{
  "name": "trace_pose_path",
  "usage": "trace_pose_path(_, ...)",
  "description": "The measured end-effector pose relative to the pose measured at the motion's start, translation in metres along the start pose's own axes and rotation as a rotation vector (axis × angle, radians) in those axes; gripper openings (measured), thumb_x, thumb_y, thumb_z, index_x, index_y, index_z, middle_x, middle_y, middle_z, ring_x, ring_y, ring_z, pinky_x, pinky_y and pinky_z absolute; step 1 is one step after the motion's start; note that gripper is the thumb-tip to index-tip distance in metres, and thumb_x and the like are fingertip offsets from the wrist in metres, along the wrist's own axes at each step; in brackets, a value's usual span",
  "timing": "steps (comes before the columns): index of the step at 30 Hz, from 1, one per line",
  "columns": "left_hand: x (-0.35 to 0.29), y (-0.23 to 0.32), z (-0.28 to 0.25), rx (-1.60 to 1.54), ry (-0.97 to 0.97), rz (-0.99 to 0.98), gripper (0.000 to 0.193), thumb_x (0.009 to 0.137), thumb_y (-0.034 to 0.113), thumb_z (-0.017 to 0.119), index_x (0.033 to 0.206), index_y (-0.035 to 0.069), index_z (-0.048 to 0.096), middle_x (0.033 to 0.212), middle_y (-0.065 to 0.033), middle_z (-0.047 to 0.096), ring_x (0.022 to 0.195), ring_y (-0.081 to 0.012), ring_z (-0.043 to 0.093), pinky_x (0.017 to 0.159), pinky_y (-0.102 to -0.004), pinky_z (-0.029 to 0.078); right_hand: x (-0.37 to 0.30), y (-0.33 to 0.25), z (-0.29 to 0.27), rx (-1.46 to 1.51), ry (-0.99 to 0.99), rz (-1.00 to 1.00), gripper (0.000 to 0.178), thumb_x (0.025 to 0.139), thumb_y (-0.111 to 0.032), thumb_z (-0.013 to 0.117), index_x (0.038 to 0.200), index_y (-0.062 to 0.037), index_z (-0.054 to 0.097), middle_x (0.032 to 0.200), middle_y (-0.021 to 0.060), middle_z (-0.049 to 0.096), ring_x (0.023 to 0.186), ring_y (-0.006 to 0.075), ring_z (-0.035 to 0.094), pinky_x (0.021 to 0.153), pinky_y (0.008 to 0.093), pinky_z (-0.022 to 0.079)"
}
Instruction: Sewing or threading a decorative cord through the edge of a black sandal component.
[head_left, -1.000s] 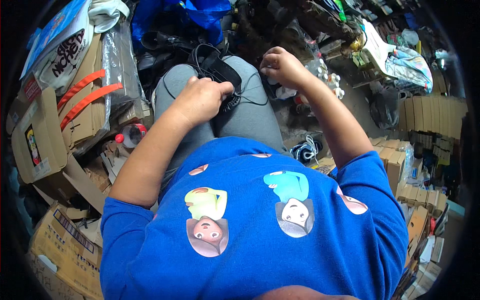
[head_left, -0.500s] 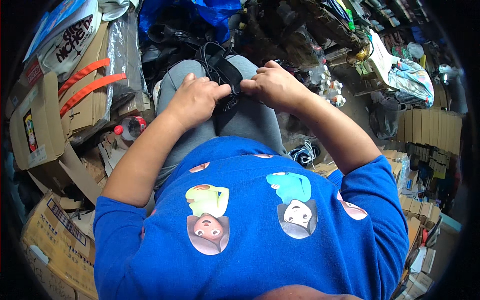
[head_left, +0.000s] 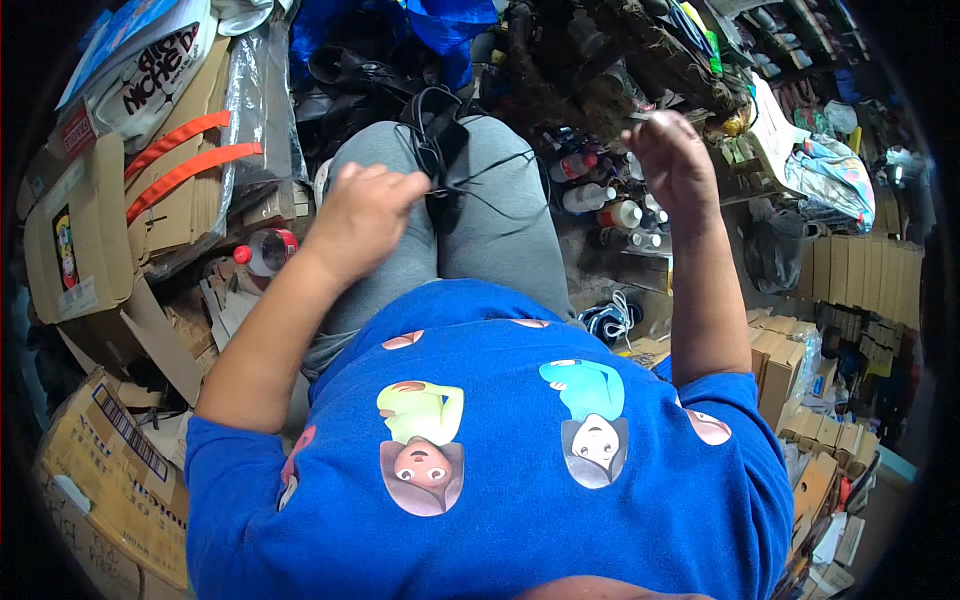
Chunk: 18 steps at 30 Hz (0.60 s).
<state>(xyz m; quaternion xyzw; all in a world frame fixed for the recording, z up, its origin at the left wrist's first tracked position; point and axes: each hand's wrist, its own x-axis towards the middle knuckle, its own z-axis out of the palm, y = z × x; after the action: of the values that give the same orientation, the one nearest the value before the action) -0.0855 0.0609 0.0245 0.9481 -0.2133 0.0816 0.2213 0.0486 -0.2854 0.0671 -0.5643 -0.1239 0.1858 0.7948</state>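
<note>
A black strappy piece lies over my knees, with thin black straps or cords trailing onto the right thigh; its exact kind is unclear. My left hand is closed above the left thigh, thumb and forefinger pinched beside the piece's left edge. What those fingertips grip, if anything, is hidden. Raised off to the right, apart from the lap, my right hand is curled with its fingers together. A small pale thing seems to show at its fingertips, too blurred to name.
Several bottles stand on the floor right of my knees. A red-capped bottle lies at the left beside flattened cardboard. Dark items and blue plastic lie beyond my knees. Stacked cardboard boxes are at the right.
My right hand has left the black piece and swung up and right. My left hand has shifted slightly left and down. Thin black straps now spread over the right thigh.
</note>
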Motion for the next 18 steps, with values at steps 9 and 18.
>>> trace_pose_path(9,0.013,0.02,0.032,0.01,-0.05,0.001,0.015,0.078,0.008,0.055,0.092,0.011,0.057,0.078,-0.0064,0.061,0.081,-0.0263,0.058,0.075,-0.0414,0.039,0.021,0.042,0.119,-1.144,-0.202,0.006,0.038,0.085,-0.037,0.061,0.101,-0.0022,0.062,0.088,0.0173,0.065,0.087,0.032,0.063,0.08,0.0374,0.047)
trace_pose_path(18,-0.007,0.014,0.017,0.098,-0.037,0.075,0.019,0.075,0.007,0.054,0.093,0.011,0.058,0.078,-0.0045,0.058,0.082,-0.0238,0.056,0.075,-0.0402,0.038,0.014,0.075,0.13,-1.489,-0.287,0.118,0.029,0.078,-0.031,0.064,0.084,-0.0021,0.061,0.084,0.0192,0.064,0.084,0.0366,0.062,0.073,0.045,0.048)
